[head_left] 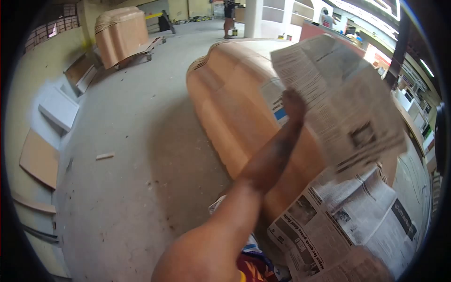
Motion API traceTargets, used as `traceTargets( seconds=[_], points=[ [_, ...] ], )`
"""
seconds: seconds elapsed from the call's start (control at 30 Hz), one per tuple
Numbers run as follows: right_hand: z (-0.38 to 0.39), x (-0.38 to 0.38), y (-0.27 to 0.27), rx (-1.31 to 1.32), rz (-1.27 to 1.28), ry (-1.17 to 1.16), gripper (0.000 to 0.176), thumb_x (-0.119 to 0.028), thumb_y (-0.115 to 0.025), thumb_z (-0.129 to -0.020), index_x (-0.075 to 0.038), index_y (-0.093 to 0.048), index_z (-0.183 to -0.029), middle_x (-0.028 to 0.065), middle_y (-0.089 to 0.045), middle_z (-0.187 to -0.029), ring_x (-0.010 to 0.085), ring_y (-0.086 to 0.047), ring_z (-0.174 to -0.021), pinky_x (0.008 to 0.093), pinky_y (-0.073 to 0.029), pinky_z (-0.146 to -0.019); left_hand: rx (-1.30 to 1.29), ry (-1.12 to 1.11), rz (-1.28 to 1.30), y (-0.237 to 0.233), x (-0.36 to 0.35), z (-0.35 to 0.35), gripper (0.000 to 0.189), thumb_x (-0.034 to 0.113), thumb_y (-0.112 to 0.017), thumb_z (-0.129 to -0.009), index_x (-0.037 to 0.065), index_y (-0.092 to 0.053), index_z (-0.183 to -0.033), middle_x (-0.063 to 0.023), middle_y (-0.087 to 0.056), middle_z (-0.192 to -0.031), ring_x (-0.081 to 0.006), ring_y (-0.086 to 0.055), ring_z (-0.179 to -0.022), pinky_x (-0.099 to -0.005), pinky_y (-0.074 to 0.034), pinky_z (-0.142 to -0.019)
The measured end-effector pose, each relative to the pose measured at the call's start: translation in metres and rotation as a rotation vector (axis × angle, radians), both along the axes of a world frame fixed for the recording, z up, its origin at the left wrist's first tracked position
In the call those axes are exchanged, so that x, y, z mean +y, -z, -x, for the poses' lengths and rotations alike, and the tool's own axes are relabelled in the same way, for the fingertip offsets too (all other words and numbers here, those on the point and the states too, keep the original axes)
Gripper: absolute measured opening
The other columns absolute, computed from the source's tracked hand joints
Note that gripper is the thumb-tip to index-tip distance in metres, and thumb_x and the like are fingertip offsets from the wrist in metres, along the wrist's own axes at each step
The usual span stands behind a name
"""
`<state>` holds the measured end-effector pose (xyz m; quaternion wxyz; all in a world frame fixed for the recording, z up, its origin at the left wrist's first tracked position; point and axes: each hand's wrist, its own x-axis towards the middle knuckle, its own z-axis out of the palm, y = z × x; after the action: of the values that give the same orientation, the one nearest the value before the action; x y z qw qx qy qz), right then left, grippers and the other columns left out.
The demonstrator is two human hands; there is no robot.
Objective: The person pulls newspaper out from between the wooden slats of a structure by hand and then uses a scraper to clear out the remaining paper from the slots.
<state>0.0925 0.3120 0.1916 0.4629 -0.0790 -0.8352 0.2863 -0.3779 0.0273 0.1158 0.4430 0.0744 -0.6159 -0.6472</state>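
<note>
My left hand (295, 104) is at the edge of a large raised newspaper sheet (347, 89), fingers closed on it. The sheet is spread, creased and blurred as it hangs over a curved wooden piece (235, 113) with a rounded end and brown, ribbed contours. A smaller printed part with a blue box (280, 114) shows against the wood beside this hand. Closer to me, another newspaper spread (347, 221) lies over the near end, printed side up. My right hand does not show.
Another curved wooden piece (123, 35) stands on a wheeled dolly (148, 57) at the back left. White panels (61, 108) and a brown board (39, 157) lean along the left wall. A small wood strip (105, 156) lies on the concrete floor. A person (229, 19) stands far back.
</note>
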Motion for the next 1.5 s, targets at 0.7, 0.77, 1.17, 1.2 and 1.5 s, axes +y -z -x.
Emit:
traceTargets(
  seconds=[0.7, 0.77, 1.17, 1.2, 1.5],
  points=[
    [0.001, 0.119, -0.039, 0.098, 0.264, 0.049, 0.029, -0.028, -0.063, -0.112, -0.005, -0.068, -0.128, 0.0058, -0.070, -0.118, 0.0156, -0.065, -0.115, 0.0318, -0.050, -0.105, -0.532, 0.410, 0.581, -0.108, 0.031, 0.012, 0.038, 0.036, -0.072, -0.097, 0.005, -0.080, -0.118, -0.0196, -0.080, -0.118, -0.0315, -0.077, -0.114, -0.0429, -0.061, -0.097],
    [-0.011, 0.138, -0.046, 0.131, 0.308, 0.045, 0.029, -0.029, -0.063, -0.112, -0.005, -0.068, -0.128, 0.0056, -0.070, -0.118, 0.0155, -0.065, -0.115, 0.0318, -0.050, -0.105, -0.326, 0.517, 0.653, -0.119, 0.036, -0.017, 0.042, 0.040, -0.073, -0.097, 0.005, -0.079, -0.120, -0.0198, -0.080, -0.114, -0.0319, -0.078, -0.111, -0.0433, -0.061, -0.096],
    [-0.080, 0.191, -0.084, 0.305, 0.670, -0.159, 0.029, -0.031, -0.063, -0.112, -0.006, -0.068, -0.127, 0.0046, -0.071, -0.116, 0.0148, -0.066, -0.113, 0.0321, -0.051, -0.104, 0.179, 1.503, 0.911, -0.089, 0.095, -0.199, 0.061, 0.048, -0.084, -0.093, 0.004, -0.070, -0.134, -0.0167, -0.071, -0.130, -0.0292, -0.069, -0.122, -0.0451, -0.056, -0.101],
    [-0.083, 0.187, -0.079, 0.312, 0.711, -0.175, 0.030, -0.031, -0.063, -0.112, -0.006, -0.069, -0.127, 0.0045, -0.071, -0.116, 0.0147, -0.066, -0.113, 0.0321, -0.051, -0.104, 0.289, 1.519, 0.993, -0.084, 0.100, -0.216, 0.061, 0.046, -0.084, -0.093, 0.005, -0.069, -0.137, -0.0159, -0.069, -0.137, -0.0290, -0.066, -0.128, -0.0456, -0.054, -0.105],
    [-0.125, 0.166, -0.064, 0.322, 0.842, -0.186, 0.030, -0.032, -0.063, -0.112, -0.006, -0.069, -0.126, 0.0038, -0.072, -0.115, 0.0142, -0.066, -0.112, 0.0323, -0.052, -0.103, 0.311, 1.398, 1.129, -0.048, 0.144, -0.349, 0.075, 0.048, -0.083, -0.090, 0.005, -0.058, -0.147, -0.0232, -0.062, -0.144, -0.0377, -0.062, -0.132, -0.0520, -0.041, -0.118]
  ],
)
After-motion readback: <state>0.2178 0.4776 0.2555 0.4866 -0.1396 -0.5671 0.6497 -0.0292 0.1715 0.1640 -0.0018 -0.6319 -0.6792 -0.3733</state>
